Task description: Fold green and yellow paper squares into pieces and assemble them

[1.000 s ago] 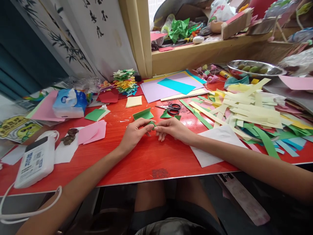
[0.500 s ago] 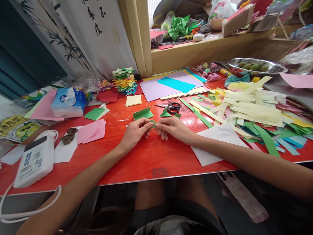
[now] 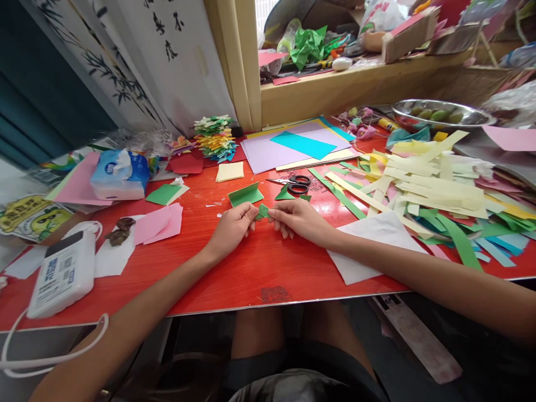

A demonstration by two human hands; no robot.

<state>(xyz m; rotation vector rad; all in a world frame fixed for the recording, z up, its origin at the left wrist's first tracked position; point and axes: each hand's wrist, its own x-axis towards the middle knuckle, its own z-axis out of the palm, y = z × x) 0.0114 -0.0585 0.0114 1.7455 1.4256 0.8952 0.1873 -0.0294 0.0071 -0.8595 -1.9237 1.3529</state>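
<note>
Both my hands meet over the middle of the red table (image 3: 234, 279), pinching a small folded green paper piece (image 3: 263, 211) between them. My left hand (image 3: 231, 228) grips its left end with fingers curled. Its right end is held by my right hand (image 3: 298, 219), whose fingertips are pressed together. Just beyond the hands lie a folded green paper (image 3: 245, 194), small green triangles (image 3: 285, 194) and black-handled scissors (image 3: 297, 184).
A heap of yellow, green and blue paper strips (image 3: 435, 190) fills the right side. Purple and teal sheets (image 3: 293, 146) lie at the back, beside a stack of folded coloured pieces (image 3: 214, 137). On the left are a tissue pack (image 3: 119, 176), pink papers (image 3: 157, 223) and a white device (image 3: 62, 273). A metal bowl (image 3: 439, 114) stands back right.
The green piece has been lifted a little and turned between my fingertips, so more of it shows. Both hands have stayed in the same place.
</note>
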